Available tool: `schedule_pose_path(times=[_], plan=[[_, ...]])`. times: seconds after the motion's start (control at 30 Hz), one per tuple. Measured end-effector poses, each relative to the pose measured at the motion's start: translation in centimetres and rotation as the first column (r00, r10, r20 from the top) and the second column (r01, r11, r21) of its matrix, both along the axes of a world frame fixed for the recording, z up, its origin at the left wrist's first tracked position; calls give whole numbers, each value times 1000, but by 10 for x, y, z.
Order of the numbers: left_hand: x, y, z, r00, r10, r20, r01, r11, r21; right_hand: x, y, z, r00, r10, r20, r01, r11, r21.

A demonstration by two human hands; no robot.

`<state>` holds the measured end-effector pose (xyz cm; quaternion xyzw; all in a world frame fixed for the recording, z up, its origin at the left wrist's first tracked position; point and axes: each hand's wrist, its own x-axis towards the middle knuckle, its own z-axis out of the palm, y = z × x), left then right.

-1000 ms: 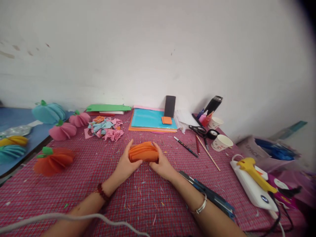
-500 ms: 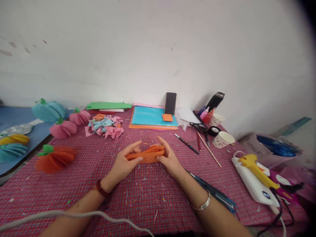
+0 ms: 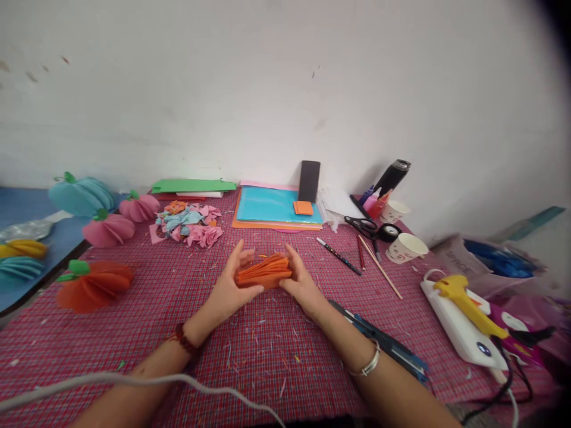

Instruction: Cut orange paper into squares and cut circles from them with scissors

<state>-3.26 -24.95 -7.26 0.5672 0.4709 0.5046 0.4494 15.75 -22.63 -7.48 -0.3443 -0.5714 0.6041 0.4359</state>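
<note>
A stack of folded orange paper pieces sits fanned between my two hands just above the red checked tablecloth. My left hand grips its left end, thumb underneath and fingers behind. My right hand clasps the right end with fingers curled round it. A finished orange paper pumpkin with a green stem lies to the left.
Pink paper pumpkins and a teal one lie at the far left, beside paper scraps. Coloured sheets, scissors, pens and paper cups lie at the back. A yellow glue gun rests at the right. A white cable crosses the front.
The orange stack was bunched tall, then flattened low, and is now raised a little and fanned. Both hands have kept hold of its ends.
</note>
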Motion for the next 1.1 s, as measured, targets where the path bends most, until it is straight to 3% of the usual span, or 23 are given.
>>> schedule_pose_path(times=[0.23,0.5,0.63,0.8,0.97,1.1], plan=[[4,-5,6,990,-133,-35,129,986,-103,-1,0,-1,994,8,105,-13,999,53],[2,1,12,975,22,-220,-25,1000,-11,-6,2,-4,956,-185,226,133,964,230],[-2,2,12,983,74,-169,-67,997,46,-6,0,-2,951,-225,213,165,950,264],[-4,5,2,995,84,-50,-85,996,-22,-6,1,-8,950,-218,225,159,954,253],[2,1,5,998,45,-46,-47,998,-49,-10,-5,-6,945,-189,265,99,942,321],[3,0,3,993,57,-105,-56,998,12,-10,-5,-9,916,-231,328,122,939,320]])
